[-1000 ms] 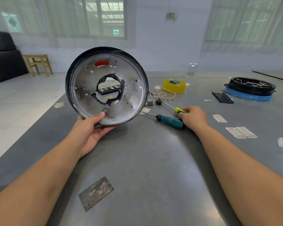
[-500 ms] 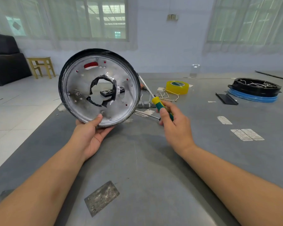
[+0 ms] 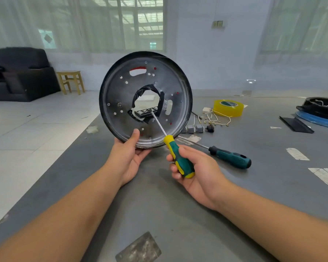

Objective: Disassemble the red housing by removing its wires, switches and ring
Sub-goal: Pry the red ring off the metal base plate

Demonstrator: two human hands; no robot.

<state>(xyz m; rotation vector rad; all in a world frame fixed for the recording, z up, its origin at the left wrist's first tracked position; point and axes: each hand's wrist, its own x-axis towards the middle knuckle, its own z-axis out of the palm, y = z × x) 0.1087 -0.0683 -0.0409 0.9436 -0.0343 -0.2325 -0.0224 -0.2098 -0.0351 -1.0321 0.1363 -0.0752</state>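
My left hand (image 3: 130, 159) holds a round metal housing (image 3: 119, 95) upright by its lower rim, thumb on the silver inner face. The housing has a black rim, red showing through its small holes and top slot, and a ragged central hole edged with black tape. My right hand (image 3: 195, 171) grips a yellow-and-green screwdriver (image 3: 179, 157). Its shaft points up-left and its tip lies at the central hole's lower edge. Removed small grey switches (image 3: 194, 128) and thin wires (image 3: 215, 119) lie on the table behind the housing.
A second, teal-handled screwdriver (image 3: 231, 158) lies on the grey table (image 3: 178, 214) right of my hand. A yellow tape roll (image 3: 228, 108) sits further back. At the far right a black round part (image 3: 322, 108) rests on a blue ring. Paper labels and a dark flat piece (image 3: 295, 124) lie around.
My right hand picked the yellow-and-green screwdriver off the table and brought its tip to the housing's central hole. My left hand shifted the housing slightly and keeps it upright.
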